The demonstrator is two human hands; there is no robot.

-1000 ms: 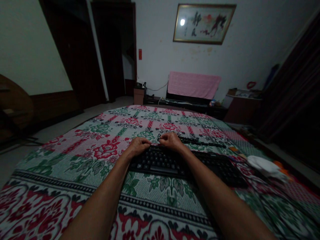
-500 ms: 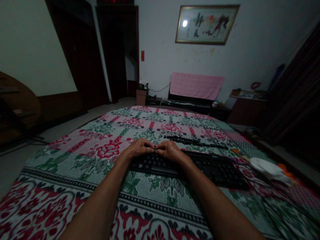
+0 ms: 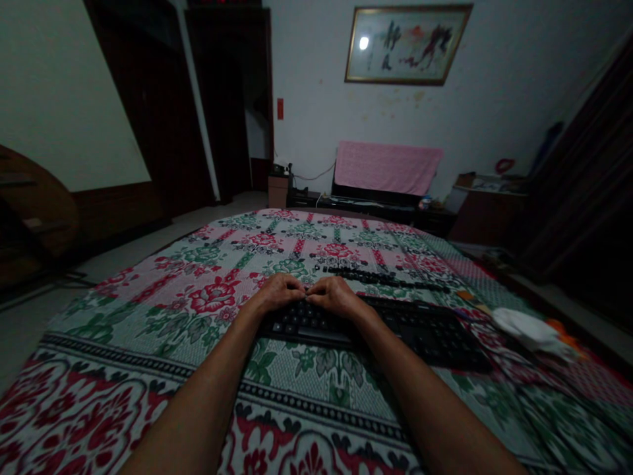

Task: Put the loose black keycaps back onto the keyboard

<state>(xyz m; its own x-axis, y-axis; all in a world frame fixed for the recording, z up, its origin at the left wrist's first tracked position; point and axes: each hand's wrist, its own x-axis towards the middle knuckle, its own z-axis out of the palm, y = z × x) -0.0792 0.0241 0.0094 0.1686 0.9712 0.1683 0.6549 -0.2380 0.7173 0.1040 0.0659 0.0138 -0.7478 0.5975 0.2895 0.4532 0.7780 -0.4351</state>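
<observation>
Patterned cloth (image 3: 148, 330) is spread beneath the black keyboard (image 3: 410, 323), which is set directly before the person. Left hand (image 3: 281, 291) and right hand (image 3: 335, 295) are held with fingertips bunched close together over its far left portion; whether anything is gripped cannot be told. Keys should be worked squarely, without tilting. The long axis is laid left to right, right end slightly nearer, space bar (image 3: 319, 334) toward the person. Beyond, small dark pieces (image 3: 386, 280) are lined up.

Beyond the surface's (image 3: 148, 290) far edge, a pale wall (image 3: 306, 66) is being dimly lit, a framed picture (image 3: 409, 45) is being marked by a reflection (image 3: 364, 43), and a dark panel (image 3: 376, 194) is being mostly covered by a pink cloth (image 3: 388, 166). Past the left edge, grey floor (image 3: 178, 228) is being shadowed.
</observation>
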